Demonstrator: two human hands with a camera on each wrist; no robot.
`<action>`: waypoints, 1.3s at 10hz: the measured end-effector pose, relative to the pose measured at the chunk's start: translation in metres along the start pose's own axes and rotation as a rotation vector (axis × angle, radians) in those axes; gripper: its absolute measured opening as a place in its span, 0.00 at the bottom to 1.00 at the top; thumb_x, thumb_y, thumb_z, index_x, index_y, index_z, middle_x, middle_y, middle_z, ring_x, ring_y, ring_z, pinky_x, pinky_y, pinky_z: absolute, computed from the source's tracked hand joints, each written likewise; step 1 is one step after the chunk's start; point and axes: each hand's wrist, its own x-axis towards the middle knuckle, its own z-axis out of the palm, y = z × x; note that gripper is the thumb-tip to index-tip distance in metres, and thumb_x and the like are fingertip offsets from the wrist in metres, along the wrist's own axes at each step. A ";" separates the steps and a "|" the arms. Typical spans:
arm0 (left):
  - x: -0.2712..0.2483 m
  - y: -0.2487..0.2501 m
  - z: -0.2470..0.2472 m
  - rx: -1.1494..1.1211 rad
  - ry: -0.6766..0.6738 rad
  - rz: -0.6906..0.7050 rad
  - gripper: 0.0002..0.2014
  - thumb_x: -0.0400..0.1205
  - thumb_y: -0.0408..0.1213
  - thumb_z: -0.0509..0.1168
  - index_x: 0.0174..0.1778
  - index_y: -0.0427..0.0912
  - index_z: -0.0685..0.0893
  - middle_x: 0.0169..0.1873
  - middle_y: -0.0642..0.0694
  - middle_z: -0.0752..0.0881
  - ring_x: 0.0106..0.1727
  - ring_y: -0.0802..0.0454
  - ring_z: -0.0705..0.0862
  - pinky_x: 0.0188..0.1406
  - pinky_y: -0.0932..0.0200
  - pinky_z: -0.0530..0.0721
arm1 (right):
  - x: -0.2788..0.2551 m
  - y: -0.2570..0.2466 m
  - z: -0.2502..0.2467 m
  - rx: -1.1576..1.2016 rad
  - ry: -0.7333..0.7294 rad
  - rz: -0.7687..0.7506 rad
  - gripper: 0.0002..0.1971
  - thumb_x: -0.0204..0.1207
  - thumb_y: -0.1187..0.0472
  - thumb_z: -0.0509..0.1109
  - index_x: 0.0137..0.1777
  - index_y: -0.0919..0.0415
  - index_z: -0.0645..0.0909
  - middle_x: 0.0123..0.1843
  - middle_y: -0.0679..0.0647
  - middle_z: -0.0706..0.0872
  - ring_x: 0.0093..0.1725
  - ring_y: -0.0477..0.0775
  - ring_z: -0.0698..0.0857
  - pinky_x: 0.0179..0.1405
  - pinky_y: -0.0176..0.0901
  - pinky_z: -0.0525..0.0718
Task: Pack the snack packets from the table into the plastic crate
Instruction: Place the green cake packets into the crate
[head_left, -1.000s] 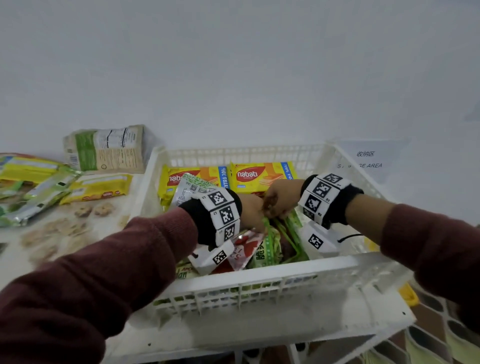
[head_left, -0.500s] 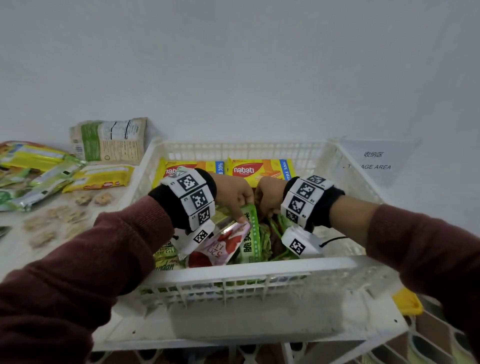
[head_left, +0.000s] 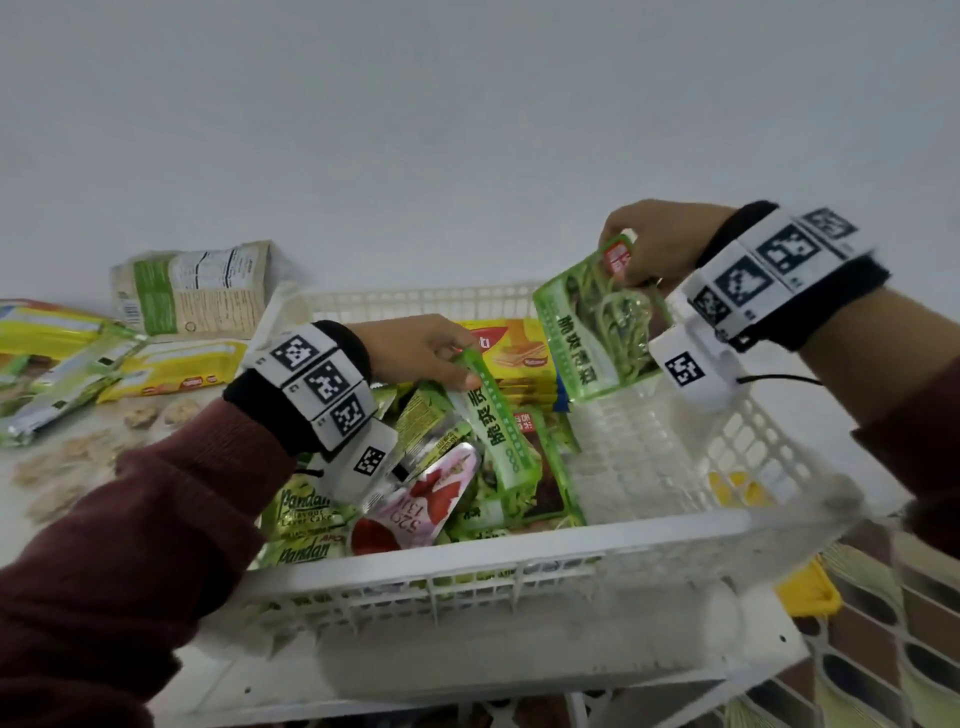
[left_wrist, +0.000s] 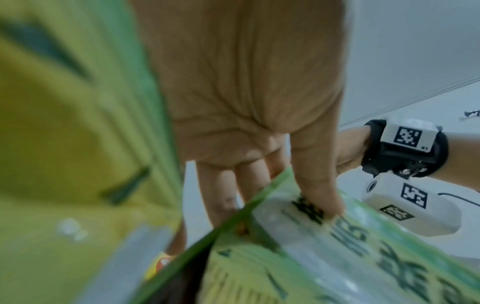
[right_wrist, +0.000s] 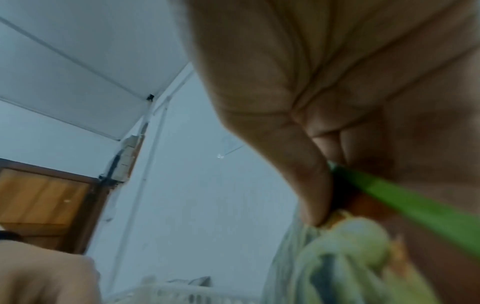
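Observation:
The white plastic crate (head_left: 467, 558) stands in front of me, its left half filled with snack packets and its right part bare. My right hand (head_left: 652, 247) pinches the top corner of a green packet (head_left: 589, 332) and holds it up above the crate's back right. My left hand (head_left: 421, 353) pinches the upper end of a second green packet (head_left: 493, 421), which stands on edge among the packets inside. In the left wrist view the thumb (left_wrist: 319, 185) presses on this packet (left_wrist: 324, 257). Yellow wafer packs (head_left: 519, 348) lie at the crate's back.
More packets (head_left: 171, 369) lie on the table left of the crate, with a beige and green bag (head_left: 192, 291) against the wall and small biscuits (head_left: 78, 452) scattered near them. A pink and red pouch (head_left: 415, 504) and Pandan cake packs (head_left: 306, 512) lie inside the crate.
My right hand has risen up and to the right out of the crate with a green packet. The left hand stays low in the crate, holding the other green packet.

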 end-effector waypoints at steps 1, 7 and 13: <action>0.003 -0.004 -0.001 -0.032 0.123 0.066 0.06 0.82 0.38 0.63 0.39 0.48 0.78 0.24 0.59 0.82 0.27 0.70 0.77 0.34 0.76 0.73 | 0.009 0.009 0.007 -0.118 0.002 0.073 0.19 0.75 0.73 0.65 0.67 0.74 0.75 0.71 0.67 0.75 0.68 0.66 0.76 0.51 0.44 0.82; 0.009 -0.008 0.006 -0.118 0.181 0.008 0.19 0.84 0.25 0.54 0.70 0.45 0.66 0.64 0.39 0.79 0.61 0.40 0.82 0.59 0.39 0.82 | 0.037 0.026 0.098 -0.512 -0.161 0.056 0.07 0.78 0.62 0.64 0.54 0.61 0.79 0.51 0.57 0.84 0.48 0.58 0.84 0.48 0.43 0.81; 0.031 0.074 -0.011 0.137 0.284 0.330 0.10 0.84 0.32 0.59 0.59 0.46 0.79 0.44 0.56 0.84 0.43 0.67 0.82 0.49 0.66 0.79 | 0.037 0.041 0.005 0.069 -0.343 -0.008 0.24 0.76 0.72 0.68 0.73 0.63 0.72 0.63 0.68 0.83 0.30 0.44 0.87 0.27 0.31 0.82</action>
